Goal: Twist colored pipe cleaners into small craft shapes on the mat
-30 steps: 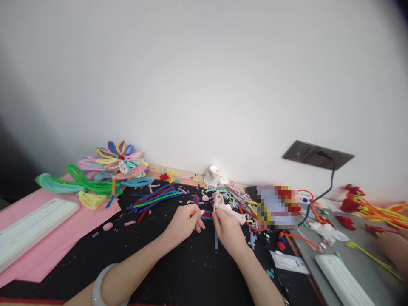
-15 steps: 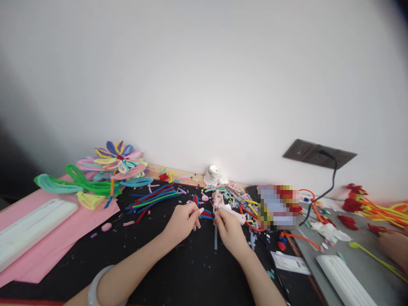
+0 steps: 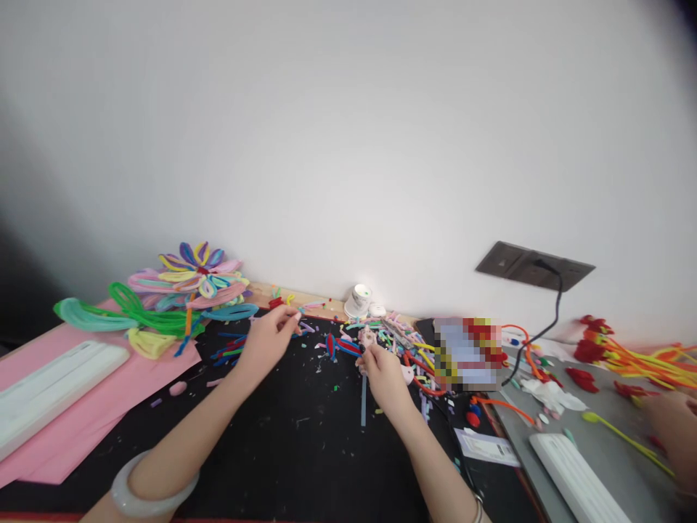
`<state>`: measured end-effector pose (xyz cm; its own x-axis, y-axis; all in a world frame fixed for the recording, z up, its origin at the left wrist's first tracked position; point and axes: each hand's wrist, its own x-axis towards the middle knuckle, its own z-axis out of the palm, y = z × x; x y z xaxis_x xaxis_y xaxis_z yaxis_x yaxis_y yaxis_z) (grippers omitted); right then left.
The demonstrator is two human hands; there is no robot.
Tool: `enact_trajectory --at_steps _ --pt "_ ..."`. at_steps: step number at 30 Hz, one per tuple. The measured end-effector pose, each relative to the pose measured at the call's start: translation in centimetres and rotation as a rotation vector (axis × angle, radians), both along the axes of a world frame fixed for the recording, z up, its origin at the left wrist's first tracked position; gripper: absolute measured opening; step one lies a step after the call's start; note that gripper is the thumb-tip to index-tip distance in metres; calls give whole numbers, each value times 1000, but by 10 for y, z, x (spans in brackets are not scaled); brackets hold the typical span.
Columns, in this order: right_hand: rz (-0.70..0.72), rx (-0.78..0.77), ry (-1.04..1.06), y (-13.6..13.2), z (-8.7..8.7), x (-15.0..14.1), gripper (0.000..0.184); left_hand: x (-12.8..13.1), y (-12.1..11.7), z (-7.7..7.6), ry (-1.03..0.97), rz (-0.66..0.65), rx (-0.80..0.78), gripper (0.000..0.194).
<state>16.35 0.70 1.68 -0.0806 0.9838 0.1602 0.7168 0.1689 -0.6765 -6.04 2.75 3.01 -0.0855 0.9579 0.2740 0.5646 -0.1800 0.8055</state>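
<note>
My left hand (image 3: 271, 338) is over a bundle of blue, red and green pipe cleaners (image 3: 229, 350), its fingers loosely extended and apart; nothing is visibly held. My right hand (image 3: 384, 374) pinches the end of a blue-and-red pipe-cleaner loop (image 3: 348, 347). Just left of it is a second blue-and-red loop (image 3: 331, 347); I cannot tell whether the two are joined. Behind and beside my right fingers lies a pale pink glue gun (image 3: 368, 337), partly covered by the hand. A translucent glue stick (image 3: 363, 403) points from it toward me.
Cut pipe-cleaner scraps litter the black mat (image 3: 305, 450). Pipe-cleaner flowers (image 3: 201, 272) and pink sheets (image 3: 109, 407) are at left. A paper cup (image 3: 358, 302) stands by the wall. A black cable (image 3: 552, 319) hangs at right, where another person's hand (image 3: 672, 425) shows.
My left hand has left the blue-and-red loop and moved left and away from me to the pipe-cleaner bundle. The loop by my right hand has swung slightly upward.
</note>
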Motion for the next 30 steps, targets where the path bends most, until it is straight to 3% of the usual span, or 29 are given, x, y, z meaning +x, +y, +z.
enact_trajectory --at_steps 3,9,15,23,30 --pt "0 -25 -132 9 6 -11 27 -24 9 -1 179 43 -26 24" --pt "-32 -36 -324 23 11 -38 24 -47 12 1 391 -59 -69 22" --pt "23 101 -157 16 8 -37 15 -50 12 -4 519 -64 -197 18" --pt "57 178 2 -4 6 -13 17 -48 7 -1 440 -22 -192 10" --pt "64 235 1 -9 1 -8 20 -43 6 3 518 -3 -118 16"
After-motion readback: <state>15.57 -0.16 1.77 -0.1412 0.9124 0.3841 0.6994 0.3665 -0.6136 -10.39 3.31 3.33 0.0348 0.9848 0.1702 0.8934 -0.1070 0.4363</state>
